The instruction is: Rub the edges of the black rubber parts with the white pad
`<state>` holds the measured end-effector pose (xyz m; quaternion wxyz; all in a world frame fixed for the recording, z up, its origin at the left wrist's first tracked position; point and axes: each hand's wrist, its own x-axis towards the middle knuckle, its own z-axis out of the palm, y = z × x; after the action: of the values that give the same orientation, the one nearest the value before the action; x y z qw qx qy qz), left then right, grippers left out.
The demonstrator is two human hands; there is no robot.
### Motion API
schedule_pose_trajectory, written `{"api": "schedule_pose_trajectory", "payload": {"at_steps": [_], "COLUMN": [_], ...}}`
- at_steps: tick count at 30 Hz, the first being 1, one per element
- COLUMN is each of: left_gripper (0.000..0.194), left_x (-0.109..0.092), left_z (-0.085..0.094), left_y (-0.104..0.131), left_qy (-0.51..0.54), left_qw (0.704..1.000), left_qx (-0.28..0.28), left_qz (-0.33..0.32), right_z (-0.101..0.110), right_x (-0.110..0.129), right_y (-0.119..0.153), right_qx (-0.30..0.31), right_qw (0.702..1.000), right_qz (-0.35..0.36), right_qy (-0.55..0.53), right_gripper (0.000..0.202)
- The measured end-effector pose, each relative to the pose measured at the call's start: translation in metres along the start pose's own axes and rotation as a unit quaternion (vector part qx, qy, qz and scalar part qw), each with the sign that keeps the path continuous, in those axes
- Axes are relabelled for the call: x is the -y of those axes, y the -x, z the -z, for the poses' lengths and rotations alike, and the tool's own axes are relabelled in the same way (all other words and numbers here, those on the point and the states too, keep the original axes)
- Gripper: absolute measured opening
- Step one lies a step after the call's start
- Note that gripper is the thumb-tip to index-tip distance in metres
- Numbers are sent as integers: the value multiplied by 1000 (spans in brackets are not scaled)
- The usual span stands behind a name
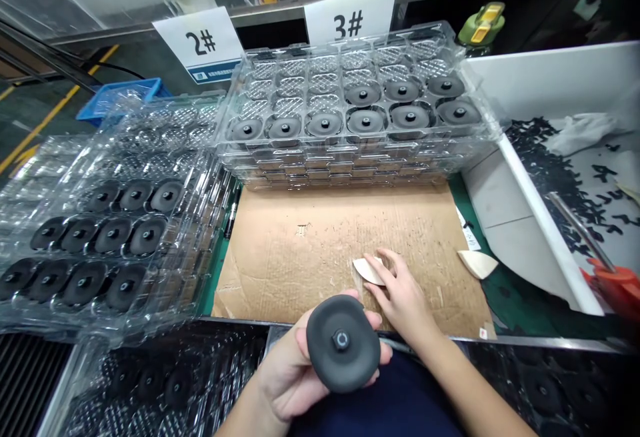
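Observation:
My left hand (295,377) holds a black rounded-square part (345,364) with a small round hub at its centre, above the near edge of the cardboard. Its fingers wrap round the part from below. To the right, my right hand (403,297) pinches a pale, wedge-shaped piece (369,272) over the cardboard sheet (280,250). A similar pale piece (477,264) lies at the cardboard's right edge. Behind the sheet, stacked clear trays (300,157) hold several black parts in their front rows.
More clear trays (190,157) with black parts stand at the left. A white bin (530,217) of small black pieces is at the right, with a red-handled tool (617,287) by it. A green bottle (480,27) stands behind.

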<state>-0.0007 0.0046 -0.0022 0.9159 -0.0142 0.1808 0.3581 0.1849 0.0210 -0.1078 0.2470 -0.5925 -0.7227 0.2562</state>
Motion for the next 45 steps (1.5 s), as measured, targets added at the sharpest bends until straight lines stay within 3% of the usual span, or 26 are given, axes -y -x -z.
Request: {"api": "schedule_pose_trajectory", "payload": {"at_steps": [9, 14, 18, 45], "left_gripper": [43, 42, 41, 45], "left_x": [2, 0, 1, 0], "left_z": [4, 1, -1, -1], "left_y": [7, 7, 6, 8], "left_qy": [7, -3, -7, -26], "left_qw": [999, 999, 999, 999], "left_qx": [-32, -37, -36, -27], "left_qz": [-13, -18, -27, -16], "right_z": [6, 16, 12, 1], "right_x": [2, 17, 25, 23], "right_y": [-13, -6, 2, 5], "right_qx": [-40, -4, 22, 57], "right_qw": [998, 994, 991, 988], "right_qz": [-8, -5, 2, -3], "right_qy": [-57, -109, -134, -147], "right_gripper": [31, 27, 27, 29]}}
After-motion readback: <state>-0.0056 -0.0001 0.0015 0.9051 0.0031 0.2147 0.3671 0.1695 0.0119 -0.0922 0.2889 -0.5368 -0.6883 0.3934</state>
